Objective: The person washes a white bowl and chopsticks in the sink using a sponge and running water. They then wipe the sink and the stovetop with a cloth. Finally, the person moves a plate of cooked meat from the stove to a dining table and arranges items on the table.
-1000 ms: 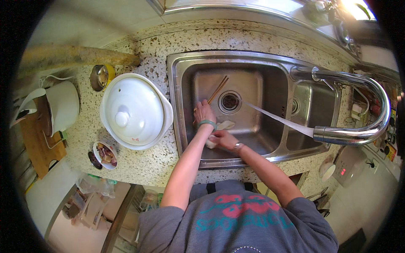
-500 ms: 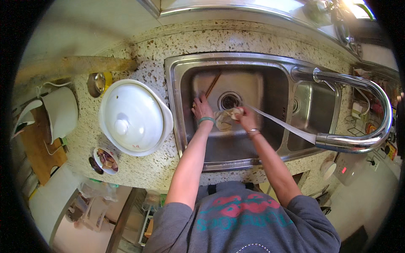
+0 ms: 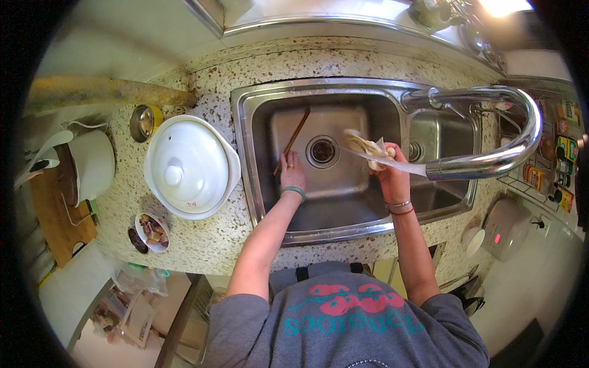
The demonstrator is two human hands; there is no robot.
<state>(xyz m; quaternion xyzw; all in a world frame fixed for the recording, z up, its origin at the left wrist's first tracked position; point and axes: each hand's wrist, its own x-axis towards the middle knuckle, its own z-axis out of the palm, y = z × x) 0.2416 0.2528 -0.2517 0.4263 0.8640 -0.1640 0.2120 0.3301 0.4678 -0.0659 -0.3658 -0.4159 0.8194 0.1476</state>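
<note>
My left hand (image 3: 292, 171) rests low in the left basin of the steel sink (image 3: 325, 229), its fingers stretched out. The fingers touch a pair of brown chopsticks (image 3: 300, 129) that slant across the basin's left side. Raised over the basin's right side, my right hand (image 3: 396, 176) is closed around a pale, crumpled dishcloth (image 3: 362, 143). One end of the cloth hangs free toward the left, beside the running water (image 3: 408, 168). My right fingertips are partly hidden by the cloth and the water.
The curved chrome faucet (image 3: 491, 164) reaches over the smaller right basin. On the counter left of the sink stand a white lidded pot (image 3: 199, 162), a yellow-rimmed metal cup (image 3: 145, 122) and a small bowl of food pieces (image 3: 153, 232). A white bowl (image 3: 473, 240) sits at the right.
My right hand has lifted the cloth from near the drain up and to the right, beside the water stream. My left hand has shifted slightly, showing more of the chopsticks.
</note>
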